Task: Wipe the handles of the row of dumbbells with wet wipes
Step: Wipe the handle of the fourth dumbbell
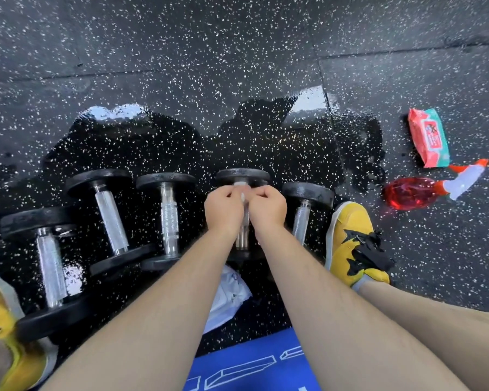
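Above the knurled steel handle [242,238] of the second dumbbell [242,176] from right, my left hand [223,207] and right hand [267,207] pinch a thin white wipe [242,193], fingers [228,192] curled.

Five dumbbells [169,221] lie side by side in a row on the wet, speckled floor [237,66]. Each has round black ends and a shiny silver handle. A small white wipe [242,194] sits over the far end of the fourth dumbbell [242,176], pinched by the left hand [223,207] and the right hand [267,207]. The red and green pack of wipes [428,136] lies flat, well off to the right.
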Demonstrator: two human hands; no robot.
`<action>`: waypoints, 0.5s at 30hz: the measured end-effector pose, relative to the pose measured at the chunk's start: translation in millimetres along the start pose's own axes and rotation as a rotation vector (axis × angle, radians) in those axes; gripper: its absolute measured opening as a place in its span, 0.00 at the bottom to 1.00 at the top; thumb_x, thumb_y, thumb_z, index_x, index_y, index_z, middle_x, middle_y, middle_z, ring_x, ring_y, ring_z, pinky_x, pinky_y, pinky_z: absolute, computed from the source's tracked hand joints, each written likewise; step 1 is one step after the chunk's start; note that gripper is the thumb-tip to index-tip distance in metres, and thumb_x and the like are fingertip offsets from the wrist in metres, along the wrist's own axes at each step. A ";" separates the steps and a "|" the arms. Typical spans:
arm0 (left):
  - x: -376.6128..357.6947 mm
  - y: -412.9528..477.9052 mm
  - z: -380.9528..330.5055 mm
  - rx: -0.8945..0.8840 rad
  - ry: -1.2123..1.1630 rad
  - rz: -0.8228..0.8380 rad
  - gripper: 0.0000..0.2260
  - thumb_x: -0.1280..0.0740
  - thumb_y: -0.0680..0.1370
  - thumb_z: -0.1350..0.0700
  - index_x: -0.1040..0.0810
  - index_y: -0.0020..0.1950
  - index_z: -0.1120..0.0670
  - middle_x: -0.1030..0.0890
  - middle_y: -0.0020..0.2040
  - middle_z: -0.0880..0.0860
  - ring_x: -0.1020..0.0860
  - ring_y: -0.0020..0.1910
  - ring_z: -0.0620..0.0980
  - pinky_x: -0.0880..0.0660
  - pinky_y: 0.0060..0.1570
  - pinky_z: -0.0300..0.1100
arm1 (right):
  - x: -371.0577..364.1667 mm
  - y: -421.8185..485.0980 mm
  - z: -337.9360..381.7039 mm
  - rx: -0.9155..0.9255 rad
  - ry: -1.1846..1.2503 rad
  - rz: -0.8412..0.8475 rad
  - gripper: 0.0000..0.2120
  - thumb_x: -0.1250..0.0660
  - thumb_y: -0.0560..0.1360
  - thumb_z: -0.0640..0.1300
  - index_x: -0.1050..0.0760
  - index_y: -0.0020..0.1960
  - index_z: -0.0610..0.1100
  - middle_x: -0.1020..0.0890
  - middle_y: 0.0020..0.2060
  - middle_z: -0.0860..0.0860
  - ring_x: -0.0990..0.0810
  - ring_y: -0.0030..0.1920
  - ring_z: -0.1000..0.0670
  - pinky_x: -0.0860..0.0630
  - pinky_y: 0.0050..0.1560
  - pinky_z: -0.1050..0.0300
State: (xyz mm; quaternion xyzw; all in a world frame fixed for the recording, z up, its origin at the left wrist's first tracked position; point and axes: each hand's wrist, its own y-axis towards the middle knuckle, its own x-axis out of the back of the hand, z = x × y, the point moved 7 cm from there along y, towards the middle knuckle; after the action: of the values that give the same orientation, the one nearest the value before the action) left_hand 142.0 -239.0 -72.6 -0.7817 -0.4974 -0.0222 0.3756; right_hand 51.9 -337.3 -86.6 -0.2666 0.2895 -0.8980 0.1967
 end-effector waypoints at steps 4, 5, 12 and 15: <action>4.7 -13.9 9.9 -0.002 0.051 0.032 0.17 0.35 0.78 0.56 0.26 0.30 0.60 0.29 0.27 0.50 0.34 0.28 0.47 0.38 0.30 0.43 | 2.1 -1.1 -9.1 -0.057 -0.010 0.069 0.06 0.25 0.72 0.44 0.18 0.38 0.45 0.14 0.36 0.52 0.15 0.41 0.49 0.18 0.46 0.49; 5.7 -18.2 15.0 -0.001 0.055 0.043 0.16 0.35 0.77 0.56 0.26 0.31 0.61 0.29 0.28 0.52 0.34 0.29 0.48 0.37 0.30 0.44 | 2.9 -2.1 -10.6 -0.068 0.005 0.089 0.04 0.26 0.72 0.41 0.17 0.38 0.45 0.14 0.38 0.52 0.15 0.44 0.48 0.18 0.47 0.49; 3.9 -2.5 4.8 0.022 -0.002 0.035 0.17 0.33 0.77 0.51 0.22 0.32 0.60 0.26 0.27 0.51 0.31 0.28 0.48 0.33 0.30 0.44 | 1.9 4.4 -3.5 -0.048 0.023 0.100 0.11 0.23 0.72 0.50 0.18 0.39 0.43 0.14 0.37 0.50 0.19 0.37 0.52 0.20 0.44 0.52; 6.7 -28.0 22.0 0.021 0.035 0.080 0.17 0.35 0.77 0.53 0.27 0.34 0.65 0.30 0.28 0.52 0.35 0.29 0.48 0.38 0.31 0.46 | 4.4 0.1 -12.8 -0.088 0.060 0.152 0.07 0.20 0.69 0.47 0.16 0.41 0.45 0.13 0.39 0.51 0.13 0.45 0.47 0.16 0.50 0.49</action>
State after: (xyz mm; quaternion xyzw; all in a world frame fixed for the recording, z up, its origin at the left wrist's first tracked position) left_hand 115.7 -214.2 -69.9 -0.7963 -0.4595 -0.0156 0.3930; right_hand 40.9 -334.3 -93.9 -0.2253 0.3538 -0.8745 0.2435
